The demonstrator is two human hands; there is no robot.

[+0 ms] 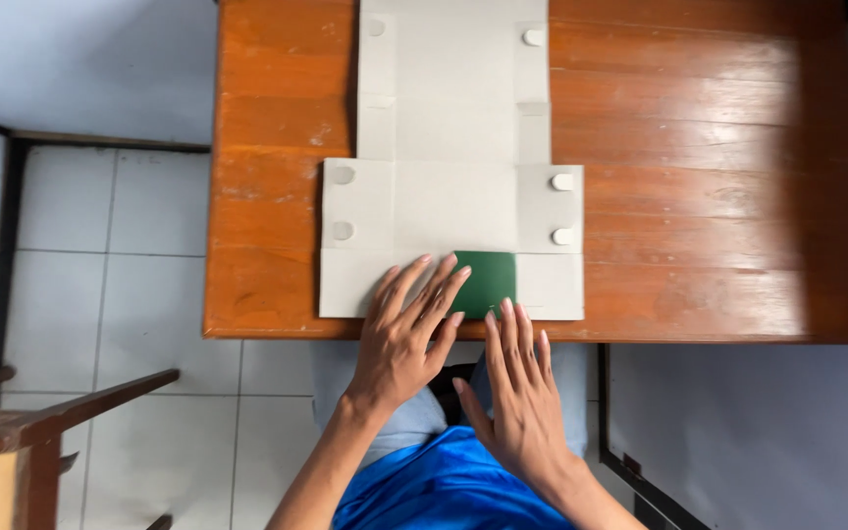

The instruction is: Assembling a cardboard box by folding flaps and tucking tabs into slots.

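A flattened grey cardboard box blank (453,211) lies unfolded on a brown wooden table (689,196), with round grey discs on its side flaps. A dark green panel (488,280) shows on its near flap. My left hand (406,334) rests flat with spread fingers on the near flap, its fingertips touching the green panel's left edge. My right hand (520,388) hovers at the table's near edge, fingers straight and together, their tips just below the green panel. Neither hand holds anything.
White floor tiles (110,285) lie left of the table. A wooden furniture piece (41,422) juts in at lower left. A blue garment (444,486) covers my lap below the table edge. A dark frame (630,451) runs at lower right.
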